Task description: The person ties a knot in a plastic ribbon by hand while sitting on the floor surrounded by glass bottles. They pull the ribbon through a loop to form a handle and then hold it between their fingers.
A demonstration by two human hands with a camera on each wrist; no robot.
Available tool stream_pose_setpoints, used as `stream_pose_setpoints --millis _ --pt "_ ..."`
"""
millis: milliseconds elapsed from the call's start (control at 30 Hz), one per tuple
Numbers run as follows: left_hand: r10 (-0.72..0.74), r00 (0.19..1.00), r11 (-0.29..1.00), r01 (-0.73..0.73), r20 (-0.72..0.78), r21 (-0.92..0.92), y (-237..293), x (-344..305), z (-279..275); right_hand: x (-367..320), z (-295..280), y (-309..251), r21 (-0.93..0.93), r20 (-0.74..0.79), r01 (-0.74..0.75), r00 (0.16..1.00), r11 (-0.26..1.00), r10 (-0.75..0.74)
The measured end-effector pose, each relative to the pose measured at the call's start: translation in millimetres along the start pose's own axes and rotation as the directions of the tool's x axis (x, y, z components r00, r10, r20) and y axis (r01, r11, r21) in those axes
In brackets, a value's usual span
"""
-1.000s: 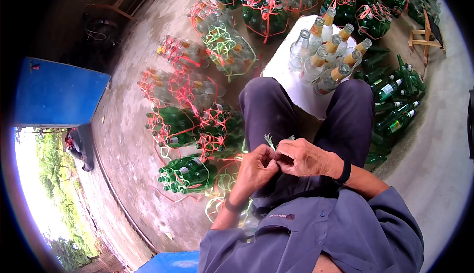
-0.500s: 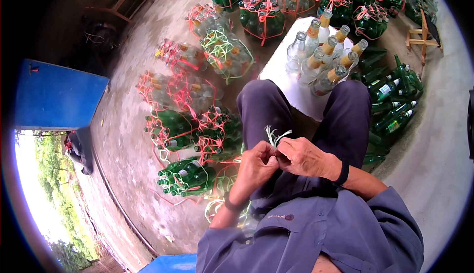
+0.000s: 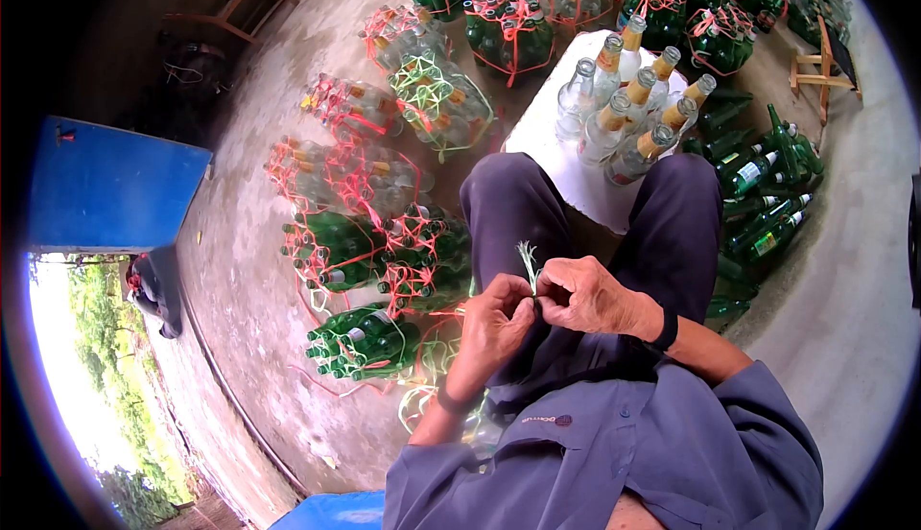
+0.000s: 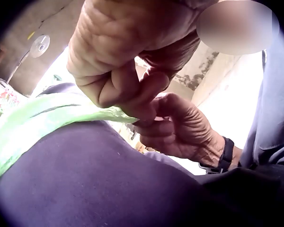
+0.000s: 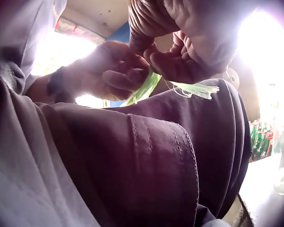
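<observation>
Both hands meet over the lap of a seated person in dark trousers. Between thumb and fingers, the left hand pinches a pale green plastic tying strap. Right against it, the right hand pinches the same strap with curled fingers. Frayed strap ends stick up between the hands in the head view. In the right wrist view the frayed tail comes out beneath the right hand's fingers. From the left hand, the strap runs across the thigh in the left wrist view. The pinched spot itself is hidden by the fingertips.
Ahead of the knees, a white-topped stool bears several clear bottles. Tied bundles of green bottles and clear bottles stand on the floor to the left. Loose green bottles lie at the right. A blue panel stands far left.
The strap ends, short at first and then spread in two strands, now stand up longer and closer together. The hands have shifted slightly, still gripping the strap. The bottles stay put.
</observation>
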State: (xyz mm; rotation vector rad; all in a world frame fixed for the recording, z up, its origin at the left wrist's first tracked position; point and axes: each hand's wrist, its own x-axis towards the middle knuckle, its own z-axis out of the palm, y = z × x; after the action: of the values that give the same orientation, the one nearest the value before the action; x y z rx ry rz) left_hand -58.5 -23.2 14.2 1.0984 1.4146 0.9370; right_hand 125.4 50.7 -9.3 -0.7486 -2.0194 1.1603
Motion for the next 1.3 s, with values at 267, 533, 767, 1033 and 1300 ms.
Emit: stream_pose_setpoints --millis 267,533,767,1033,1300 --pt "0.148 0.986 0.955 -0.122 -0.079 0.269 -13.8 -1.0 0.7 -0.7 -9.4 -3.2 0.219 0.038 -0.171 0.985 0.961 0.166" --pt "0.339 0.906 0.815 -0.149 -0.254 0.559 -33.6 -14.3 -3.9 5.9 -23.8 -13.5 0.359 0.071 -0.291 0.956 0.887 0.285" --pt "0.483 0.836 0.791 -0.289 -0.26 0.539 -27.6 -16.0 -14.5 6.2 -27.3 -19.1 0.41 0.052 -0.294 0.952 0.863 0.3" --pt "0.612 0.791 0.674 -0.539 0.027 0.505 51.0 -7.2 -19.8 6.9 -46.9 -28.8 0.417 -0.114 -0.224 0.949 0.881 0.295" --pt "0.414 0.883 0.783 -0.47 0.223 0.409 60.6 20.3 -24.1 3.6 -53.3 -17.3 0.368 -0.191 -0.204 0.938 0.907 0.289"
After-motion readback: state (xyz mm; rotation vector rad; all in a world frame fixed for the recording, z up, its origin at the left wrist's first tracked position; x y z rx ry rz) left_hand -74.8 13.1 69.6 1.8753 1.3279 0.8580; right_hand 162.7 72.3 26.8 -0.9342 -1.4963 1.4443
